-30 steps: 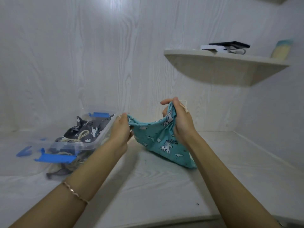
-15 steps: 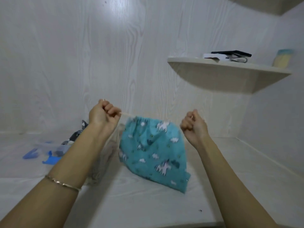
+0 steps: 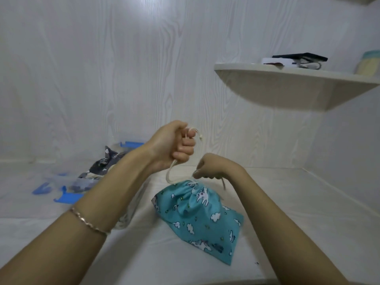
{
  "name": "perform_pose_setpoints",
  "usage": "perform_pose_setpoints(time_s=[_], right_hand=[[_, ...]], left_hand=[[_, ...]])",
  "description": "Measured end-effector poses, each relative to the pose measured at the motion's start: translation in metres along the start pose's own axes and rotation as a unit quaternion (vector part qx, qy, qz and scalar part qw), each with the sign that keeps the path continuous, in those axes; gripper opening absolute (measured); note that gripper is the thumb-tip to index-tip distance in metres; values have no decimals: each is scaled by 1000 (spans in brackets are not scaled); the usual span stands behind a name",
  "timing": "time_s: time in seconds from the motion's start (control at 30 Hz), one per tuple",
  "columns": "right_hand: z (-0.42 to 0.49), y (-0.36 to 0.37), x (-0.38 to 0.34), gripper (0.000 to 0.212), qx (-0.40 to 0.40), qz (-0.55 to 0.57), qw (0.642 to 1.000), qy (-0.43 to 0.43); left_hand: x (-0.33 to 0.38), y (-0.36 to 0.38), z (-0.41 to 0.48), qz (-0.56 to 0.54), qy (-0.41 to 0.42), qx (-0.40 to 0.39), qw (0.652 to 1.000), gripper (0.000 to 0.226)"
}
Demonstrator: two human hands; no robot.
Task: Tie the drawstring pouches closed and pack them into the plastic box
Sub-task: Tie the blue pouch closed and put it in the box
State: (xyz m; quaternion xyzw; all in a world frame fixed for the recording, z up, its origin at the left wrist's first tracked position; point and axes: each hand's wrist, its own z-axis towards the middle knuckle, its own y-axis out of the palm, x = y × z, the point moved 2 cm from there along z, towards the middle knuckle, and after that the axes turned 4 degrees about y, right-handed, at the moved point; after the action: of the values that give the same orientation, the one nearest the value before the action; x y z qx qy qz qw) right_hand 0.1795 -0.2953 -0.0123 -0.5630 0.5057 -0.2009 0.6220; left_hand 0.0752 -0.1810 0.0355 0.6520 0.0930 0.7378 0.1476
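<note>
The pale wood-grain bench (image 3: 287,202) carries a teal unicorn-print pouch (image 3: 197,219) near its middle. To the left of the pouch sits a clear plastic box (image 3: 82,183) with blue latches, dark grey pouches (image 3: 104,163) inside. Above and right of the pouch, a corner shelf (image 3: 287,87) holds a black-and-white object (image 3: 296,59) and a blurred pale container (image 3: 369,62).

head cam — forward-down | close over white surface (image 3: 287,202)
</note>
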Motion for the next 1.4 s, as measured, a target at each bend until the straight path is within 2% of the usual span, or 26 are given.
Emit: perform_pose_setpoints(time_s=[0.07,0.13,0.23,0.3,0.37,0.43,0.53,0.57,0.7,0.83,1.0,1.1,1.17,1.23,1.33,1.4], right_hand=[[-9,1,-15,29,-16,51,998,-37],[-17,0,-23,22,-19,101,992,-71],[-27,-4,-26,12,-10,126,987,-100],[-32,-7,-23,16,-4,178,978,-107],[-35,-8,-19,20,4,229,968,-105],[-36,-8,-16,22,16,237,966,-102],[-36,-5,-13,21,1,245,965,-98],[-36,-4,-11,21,-5,255,962,-98],[-35,0,-4,36,-34,288,952,-98],[-31,8,2,24,-40,320,942,-96],[-33,10,7,9,-54,345,928,-130],[-35,9,14,7,-7,350,926,-139],[-33,11,17,18,56,324,931,-156],[-31,14,17,25,86,281,939,-177],[-29,21,15,25,71,230,950,-198],[-30,23,15,28,39,244,950,-193]], left_hand=[[-3,8,7,29,34,3,999,28],[-4,7,12,148,115,49,981,30],[-14,-1,16,386,193,66,900,25],[-26,-6,19,454,221,62,861,25],[-36,-11,22,479,241,67,841,27],[-43,-14,24,474,242,62,844,29],[-47,-14,24,422,205,51,881,34],[-48,-13,24,433,186,44,881,37],[-49,-11,24,568,136,24,812,39],[-49,-14,26,606,130,21,784,38],[-38,-19,27,575,135,89,802,35],[-31,-31,24,525,66,118,841,38],[-29,-36,19,497,-4,94,862,47],[-28,-36,13,482,-66,48,872,53],[-27,-35,7,460,-136,-14,877,52],[-27,-35,7,443,-161,-46,881,48]])
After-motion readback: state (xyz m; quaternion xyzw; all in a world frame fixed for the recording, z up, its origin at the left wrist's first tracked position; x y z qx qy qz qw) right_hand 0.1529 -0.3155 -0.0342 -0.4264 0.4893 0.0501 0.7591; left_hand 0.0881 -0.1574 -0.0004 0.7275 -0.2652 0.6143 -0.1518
